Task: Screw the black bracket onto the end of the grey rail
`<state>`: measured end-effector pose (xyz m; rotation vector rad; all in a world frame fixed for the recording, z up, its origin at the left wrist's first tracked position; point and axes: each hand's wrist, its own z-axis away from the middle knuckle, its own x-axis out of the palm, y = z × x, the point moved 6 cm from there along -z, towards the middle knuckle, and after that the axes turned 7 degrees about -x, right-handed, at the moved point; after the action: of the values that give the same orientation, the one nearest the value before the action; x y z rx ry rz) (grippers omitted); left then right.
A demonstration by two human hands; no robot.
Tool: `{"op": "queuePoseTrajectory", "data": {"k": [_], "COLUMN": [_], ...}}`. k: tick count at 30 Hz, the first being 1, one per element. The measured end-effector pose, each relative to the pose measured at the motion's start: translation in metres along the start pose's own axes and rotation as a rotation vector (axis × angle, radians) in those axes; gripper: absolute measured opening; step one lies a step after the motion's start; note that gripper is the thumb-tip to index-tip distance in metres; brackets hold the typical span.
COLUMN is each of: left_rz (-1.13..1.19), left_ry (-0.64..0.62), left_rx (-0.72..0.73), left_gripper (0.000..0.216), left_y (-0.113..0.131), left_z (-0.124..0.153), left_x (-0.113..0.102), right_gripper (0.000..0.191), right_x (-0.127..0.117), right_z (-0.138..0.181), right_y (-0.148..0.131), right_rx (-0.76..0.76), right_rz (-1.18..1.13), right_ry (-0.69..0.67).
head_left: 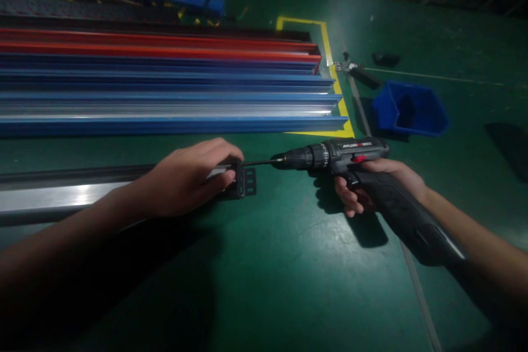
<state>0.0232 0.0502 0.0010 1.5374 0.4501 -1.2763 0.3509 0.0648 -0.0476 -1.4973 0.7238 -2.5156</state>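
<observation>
My right hand [355, 198] is wrapped round the grip of a black cordless drill [355, 151], its fingers near the trigger. A long thin bit [262, 162] points left from the chuck, and its tip meets a black slotted bracket [249, 181]. That bracket sits at the end of a silver metal profile [61, 195] lying at the left. My left hand [198, 176] is closed over the profile's end, with thumb and fingers pressing the bracket against it. Whether a screw is at the bit's tip is too small to tell.
Long blue profiles [165, 124] and red profiles [165, 47] lie side by side behind my hands, ending near yellow floor tape [328, 44]. A blue bin [412, 110] stands on the green floor at the right. Behind it lies a dark-handled metal tool [363, 74].
</observation>
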Motion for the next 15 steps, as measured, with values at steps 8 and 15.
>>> {"op": "queuePoseTrajectory", "data": {"k": [8, 15], "left_rz": [0.052, 0.058], "left_ry": [-0.024, -0.015], "left_rx": [-0.034, -0.003], "left_gripper": [0.034, 0.032], "left_y": [0.0032, -0.0010], "left_z": [-0.0005, -0.0001], "left_x": [-0.0002, 0.0020], "right_gripper": [0.046, 0.044], "right_x": [-0.0030, 0.0000], "right_z": [0.0013, 0.0000], "right_y": [0.0010, 0.0006], "right_rx": [-0.012, -0.036], "right_rz": [0.001, -0.021], "right_ry": [-0.009, -0.051]}}
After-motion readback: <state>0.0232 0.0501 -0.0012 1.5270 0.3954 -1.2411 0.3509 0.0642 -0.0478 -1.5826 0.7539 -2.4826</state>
